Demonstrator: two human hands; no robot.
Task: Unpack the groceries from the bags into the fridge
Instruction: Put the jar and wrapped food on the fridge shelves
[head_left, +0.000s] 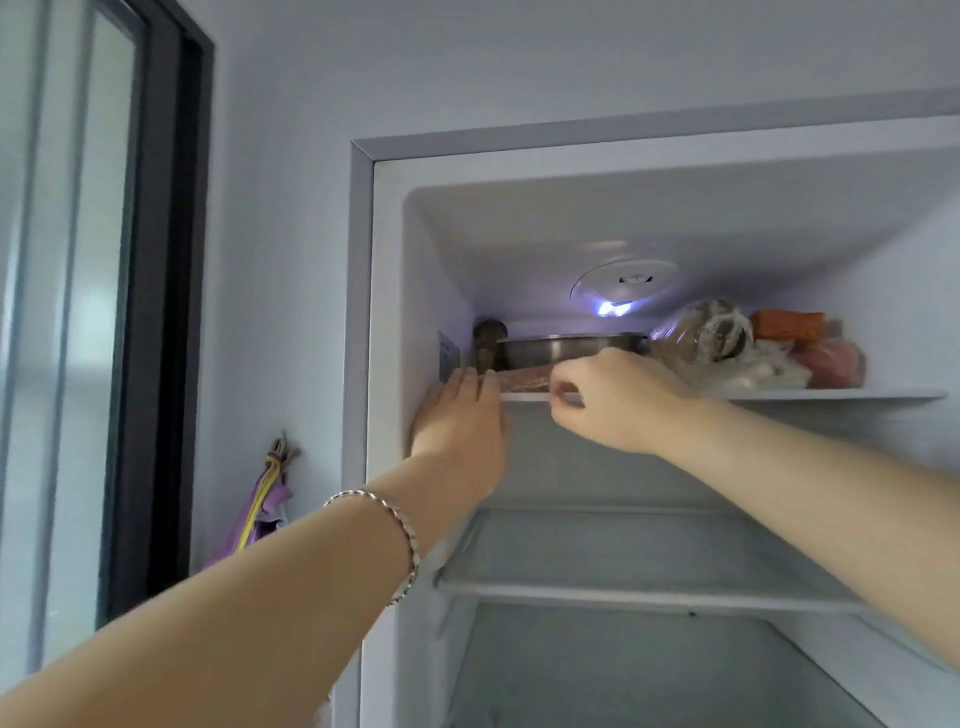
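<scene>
Setting a flat reddish packet (524, 378) on the top shelf (831, 394) of the fridge (387, 291), before the metal bowl (566, 349). Bracing its end with the left hand (460, 415), fingers straight; pinching its front edge in the right hand (613, 400), likely to square it.

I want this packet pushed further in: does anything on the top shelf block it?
Yes. A steel pan sits directly behind the reddish packet on the top shelf, with a dark jar at its left; bagged groceries fill the right side.
</scene>
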